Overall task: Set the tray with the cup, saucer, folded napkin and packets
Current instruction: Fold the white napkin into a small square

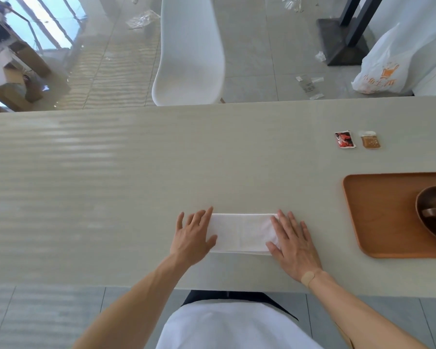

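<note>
Both sets of fingers lie straight and spread, pressing flat. The left hand (192, 235) covers the 9 o'clock end of the folded napkin (242, 234), thumb tucked against its near corner; the right hand (293, 241) covers the 3 o'clock end, fingers fanned toward 11 o'clock. Neither hand curls round anything. A round tan plaster (308, 276) sits on the right wrist.

The napkin is a white, soft-looking oblong strip with a faint crease down its middle, lying at the near middle of the table (111, 185), a pale grey-beige top with a faint streaky sheen.

At 3 o'clock from the napkin, well apart, rests the tray (378, 217): orange-brown wood, rounded corners, a shallow raised rim, cut off by the picture's edge. On it lies a dark brown round saucer (423, 230), bearing a cup (432, 212) of which only the dark handle and a pale sliver show.

At 1 o'clock lie two packets side by side on the bare table: a red packet (345, 139) with black and white print too small to read, and a brown packet (370, 140) with a whitish top, its marks unreadable.

Beyond the table at 12 o'clock stands a white moulded chair (190, 51) on grey tile. At 2 o'clock a white plastic bag (383, 66) carries an orange crown mark and orange characters I cannot read for certain.
</note>
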